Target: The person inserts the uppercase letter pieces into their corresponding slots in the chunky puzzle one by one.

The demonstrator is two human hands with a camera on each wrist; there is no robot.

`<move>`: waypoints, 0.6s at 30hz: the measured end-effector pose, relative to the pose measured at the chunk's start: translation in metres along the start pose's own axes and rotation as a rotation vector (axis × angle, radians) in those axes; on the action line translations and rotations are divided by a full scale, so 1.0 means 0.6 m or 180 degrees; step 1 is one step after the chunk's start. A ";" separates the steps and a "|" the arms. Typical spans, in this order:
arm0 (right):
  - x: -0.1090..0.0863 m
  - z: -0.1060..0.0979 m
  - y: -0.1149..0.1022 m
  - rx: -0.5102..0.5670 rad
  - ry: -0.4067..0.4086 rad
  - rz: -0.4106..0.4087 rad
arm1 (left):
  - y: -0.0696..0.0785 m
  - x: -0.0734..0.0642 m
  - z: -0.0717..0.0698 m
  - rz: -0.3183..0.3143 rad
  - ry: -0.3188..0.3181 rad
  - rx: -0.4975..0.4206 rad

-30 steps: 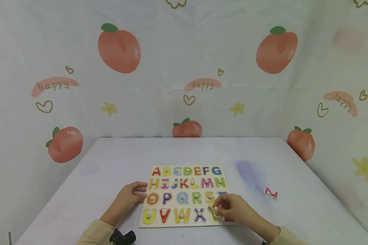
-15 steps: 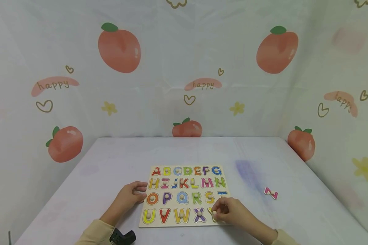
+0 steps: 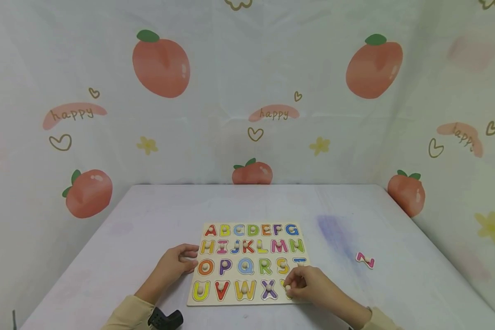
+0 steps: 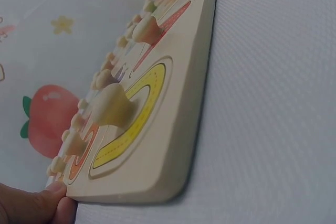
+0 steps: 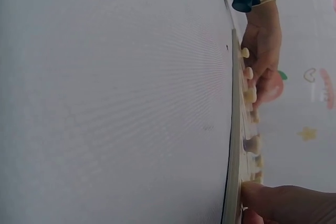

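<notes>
A wooden alphabet puzzle board lies on the table, with knobbed letter pieces in rows. My right hand pinches the knob of the yellow Y piece at the lower right of the board; fingers cover much of it, so how flush it sits cannot be told. My left hand rests against the board's left edge, thumb and fingertips touching it. In the left wrist view, the thumb meets the board near the yellow U piece. A pink letter piece, shaped like a Z or tilted N, lies right of the board.
The white table surrounds the board. A patterned curtain stands behind and at both sides. A black device is on my left wrist.
My right hand has moved slightly down with the Y piece, which was tilted over its spot and now sits lower there. The left hand and the pink piece have stayed put.
</notes>
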State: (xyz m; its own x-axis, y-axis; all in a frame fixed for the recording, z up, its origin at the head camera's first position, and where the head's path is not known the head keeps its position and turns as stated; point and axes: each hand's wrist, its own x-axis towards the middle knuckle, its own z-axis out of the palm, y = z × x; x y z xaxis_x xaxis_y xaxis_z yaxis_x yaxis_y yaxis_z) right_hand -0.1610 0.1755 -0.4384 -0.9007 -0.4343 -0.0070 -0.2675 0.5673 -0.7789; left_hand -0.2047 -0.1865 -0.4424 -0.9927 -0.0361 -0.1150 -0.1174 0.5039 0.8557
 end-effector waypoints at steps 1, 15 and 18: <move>0.000 0.000 -0.001 -0.0007 -0.0012 0.0007 | 0.000 0.000 0.000 -0.0002 0.0003 0.0007; -0.019 -0.064 0.008 0.0116 0.0164 0.0072 | -0.003 0.001 0.001 -0.0011 0.0013 0.0034; -0.028 -0.097 0.019 0.0003 0.0396 0.0157 | -0.004 0.002 0.000 -0.0005 0.0011 0.0015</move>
State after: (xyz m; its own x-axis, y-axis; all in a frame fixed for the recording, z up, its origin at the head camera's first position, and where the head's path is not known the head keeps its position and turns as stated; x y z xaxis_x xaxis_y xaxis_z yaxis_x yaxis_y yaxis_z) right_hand -0.1691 0.2299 -0.4105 -0.9482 -0.3159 0.0325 -0.2216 0.5850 -0.7802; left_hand -0.2057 -0.1874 -0.4445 -0.9926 -0.0399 -0.1145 -0.1189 0.5078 0.8532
